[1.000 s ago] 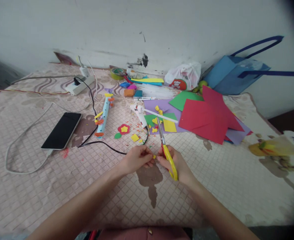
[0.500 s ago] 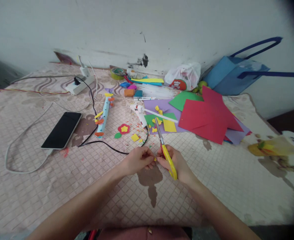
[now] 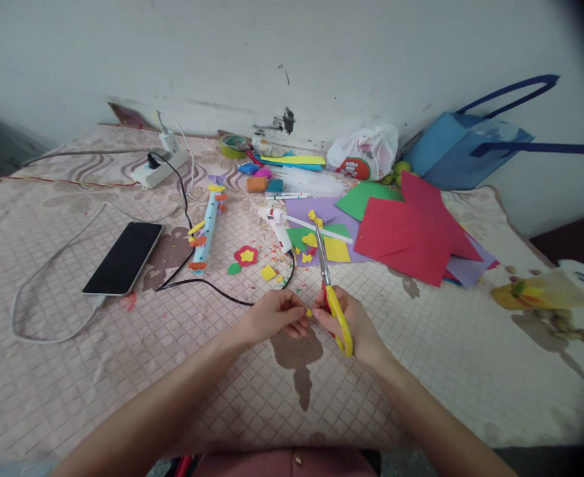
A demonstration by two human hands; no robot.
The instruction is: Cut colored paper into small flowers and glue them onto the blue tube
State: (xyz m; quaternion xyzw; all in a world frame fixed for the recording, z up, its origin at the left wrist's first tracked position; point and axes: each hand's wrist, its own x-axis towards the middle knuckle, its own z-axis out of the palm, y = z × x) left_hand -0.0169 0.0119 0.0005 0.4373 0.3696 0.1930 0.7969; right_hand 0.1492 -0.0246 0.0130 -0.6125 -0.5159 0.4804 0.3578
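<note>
Between the fingertips of my left hand (image 3: 279, 315) is a small yellow paper piece (image 3: 308, 312). My right hand (image 3: 354, 324) is closed around scissors (image 3: 339, 315) with yellow and red handles, their blades pointing away from me over the coloured scraps. Its fingertips are close to the yellow piece; whether they touch it I cannot tell. Beyond my hands lie a red flower with a yellow centre (image 3: 246, 256), a green leaf shape (image 3: 234, 269) and a yellow square (image 3: 268, 273).
A white glue gun (image 3: 281, 233) lies behind my hands, its black cord running left. A light-blue decorated strip (image 3: 206, 232) and a charging phone (image 3: 123, 258) are on the left. Red sheets (image 3: 406, 238), a blue bag (image 3: 463, 149) and a tipped cup (image 3: 545, 290) are on the right.
The scissors in my right hand have swung slightly, their tips shifting a little to the right. My left hand has barely moved and keeps the yellow piece.
</note>
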